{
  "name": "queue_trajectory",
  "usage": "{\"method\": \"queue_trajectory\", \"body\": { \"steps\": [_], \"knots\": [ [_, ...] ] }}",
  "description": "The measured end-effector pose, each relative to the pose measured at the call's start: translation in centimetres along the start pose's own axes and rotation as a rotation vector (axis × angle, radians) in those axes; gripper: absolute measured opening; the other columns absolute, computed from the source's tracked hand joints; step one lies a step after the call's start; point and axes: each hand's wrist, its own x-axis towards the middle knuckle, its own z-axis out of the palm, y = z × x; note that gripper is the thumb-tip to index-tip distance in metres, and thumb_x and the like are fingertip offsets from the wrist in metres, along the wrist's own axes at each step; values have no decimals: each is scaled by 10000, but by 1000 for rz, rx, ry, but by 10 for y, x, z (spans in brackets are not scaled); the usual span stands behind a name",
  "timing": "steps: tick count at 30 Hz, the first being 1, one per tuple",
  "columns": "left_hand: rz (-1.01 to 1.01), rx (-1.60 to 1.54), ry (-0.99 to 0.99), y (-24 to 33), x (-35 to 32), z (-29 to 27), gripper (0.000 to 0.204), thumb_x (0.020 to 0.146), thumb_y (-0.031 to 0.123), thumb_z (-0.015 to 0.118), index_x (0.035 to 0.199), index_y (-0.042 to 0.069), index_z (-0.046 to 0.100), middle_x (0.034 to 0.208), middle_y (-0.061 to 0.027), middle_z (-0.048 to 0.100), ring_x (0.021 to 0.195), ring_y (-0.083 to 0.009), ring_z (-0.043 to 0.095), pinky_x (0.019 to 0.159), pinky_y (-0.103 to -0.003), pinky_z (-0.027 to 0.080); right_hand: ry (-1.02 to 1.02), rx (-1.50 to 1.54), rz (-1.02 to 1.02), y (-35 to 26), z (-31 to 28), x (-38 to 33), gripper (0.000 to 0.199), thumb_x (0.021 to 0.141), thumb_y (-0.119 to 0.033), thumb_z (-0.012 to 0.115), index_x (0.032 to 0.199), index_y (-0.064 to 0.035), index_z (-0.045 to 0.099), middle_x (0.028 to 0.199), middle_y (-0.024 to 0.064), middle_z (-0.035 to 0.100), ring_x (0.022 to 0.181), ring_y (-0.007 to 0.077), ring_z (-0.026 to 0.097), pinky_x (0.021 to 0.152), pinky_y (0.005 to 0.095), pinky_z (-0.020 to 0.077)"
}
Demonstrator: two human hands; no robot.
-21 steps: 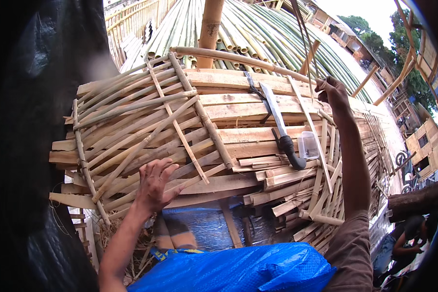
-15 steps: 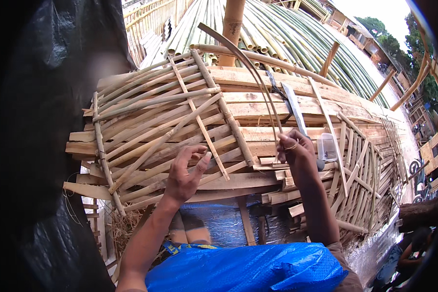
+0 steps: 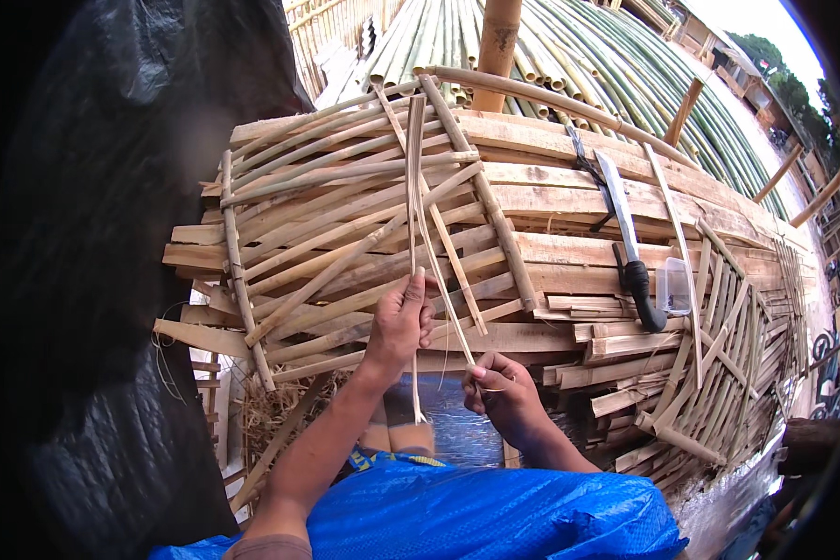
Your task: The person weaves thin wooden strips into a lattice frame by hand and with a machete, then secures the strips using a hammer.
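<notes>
A long, thin bamboo strip [image 3: 413, 168] stands nearly upright in front of me, split partway down into two lengths. My left hand [image 3: 401, 322] pinches one length between thumb and fingers, and its lower end hangs below the hand with a frayed tip. My right hand [image 3: 504, 385], lower and to the right, is closed on the end of the other length, which slants away from the first. To the right lies a machete [image 3: 637, 271] with a black handle, its blade pointing away from me, touched by neither hand.
A bamboo lattice frame [image 3: 488, 219] rests on stacked wooden planks [image 3: 569, 201] ahead. Beside the machete sits a clear plastic tub [image 3: 674, 287]. Another lattice panel [image 3: 695, 431] is at right. Blue sheeting [image 3: 495, 513] covers my lap; black sheeting [image 3: 112, 327] hangs at left.
The strip has moved left and upright, from my right hand alone into both hands. My left hand has closed on it. My right hand has come down and left, drawing one length aside.
</notes>
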Motion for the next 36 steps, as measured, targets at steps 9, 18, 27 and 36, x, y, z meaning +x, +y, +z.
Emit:
{"method": "queue_trajectory", "body": {
  "steps": [9,18,27,36],
  "knots": [
    [70,161,87,1,1,-12,312,1081,355,425,1186,110,587,598,88,367,461,-14,306,405,-189,243,559,-1289,-629,-66,-48,-8,298,909,-241,718,1064,5,651,901,146,697,809,228,682,728,345,536],
    [99,419,-51,20,-6,-13,342,1074,341,459,1086,53,644,667,84,434,601,-11,368,550,-205,317,1078,-1925,-265,-145,-184,-29,674,837,-368,707,1370,-37,461,1181,225,600,1132,395,556,966,502,433],
    [-71,348,-86,31,-4,-19,325,1071,325,458,1048,70,659,622,100,415,555,-4,341,497,-192,279,1057,-2064,10,-169,-182,6,724,761,-222,747,1355,24,415,1027,248,674,980,415,661,868,483,530],
    [-172,168,-101,24,0,-34,330,1048,378,504,1070,91,664,622,93,405,487,-4,314,418,-175,208,961,-1460,-282,-171,-165,-8,469,741,-261,694,1097,23,585,872,173,672,800,277,665,733,402,515]
  ]
}}
